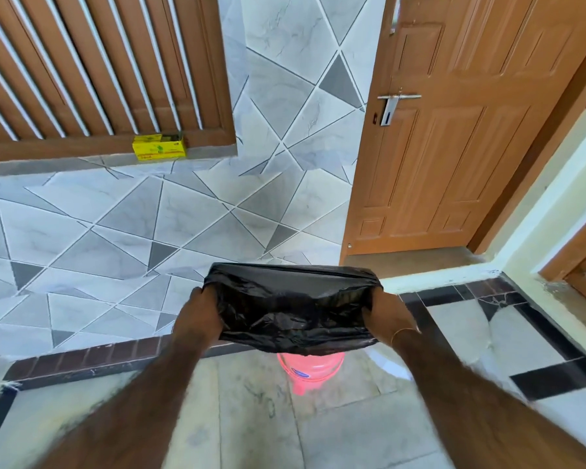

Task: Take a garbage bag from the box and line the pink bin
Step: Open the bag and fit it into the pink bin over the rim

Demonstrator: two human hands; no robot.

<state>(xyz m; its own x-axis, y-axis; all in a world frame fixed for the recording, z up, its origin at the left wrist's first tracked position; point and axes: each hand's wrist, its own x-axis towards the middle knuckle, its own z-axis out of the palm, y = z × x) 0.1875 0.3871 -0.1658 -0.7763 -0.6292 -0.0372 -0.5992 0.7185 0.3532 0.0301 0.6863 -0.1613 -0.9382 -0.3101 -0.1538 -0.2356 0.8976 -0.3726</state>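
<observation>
Grey tiled wall (183, 231) stands behind, with a yellow box (159, 147) on the ledge. 2 hands stretch a black garbage bag (291, 306) over the pink bin (310, 370): left hand (200, 313) grips its left edge, right hand (386, 316) grips its right edge.

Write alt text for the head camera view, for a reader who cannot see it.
Two bare hands, left hand and right hand, stretch a crinkled black plastic garbage bag over the top of a round pink plastic bin on a stone floor. A small yellow cardboard box sits on a ledge of the grey tiled wall, beside a brown panelled door.
</observation>
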